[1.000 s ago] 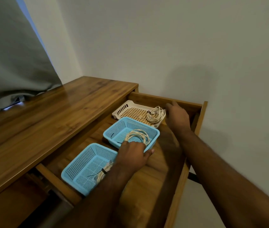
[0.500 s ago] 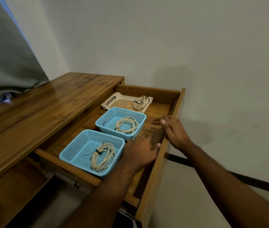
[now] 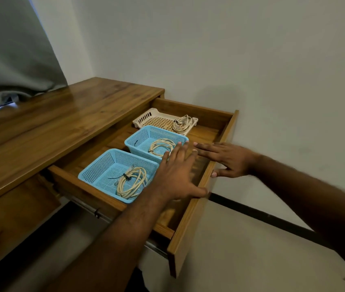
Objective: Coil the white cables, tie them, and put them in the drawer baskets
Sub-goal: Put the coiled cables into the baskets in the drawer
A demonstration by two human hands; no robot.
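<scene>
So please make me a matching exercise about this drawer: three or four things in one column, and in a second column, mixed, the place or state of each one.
Things:
1. white basket
2. near blue basket
3. left hand
4. right hand

Places or states:
A. closest to the viewer in the drawer, with a tied cable coil inside
B. fingers straight, above the drawer's inside, thumb at the front panel
C. at the far end of the drawer, cable coil at its right end
D. fingers straight, lying over the top edge of the front panel

Pairs: 1-C, 2-A, 3-B, 4-D
</scene>
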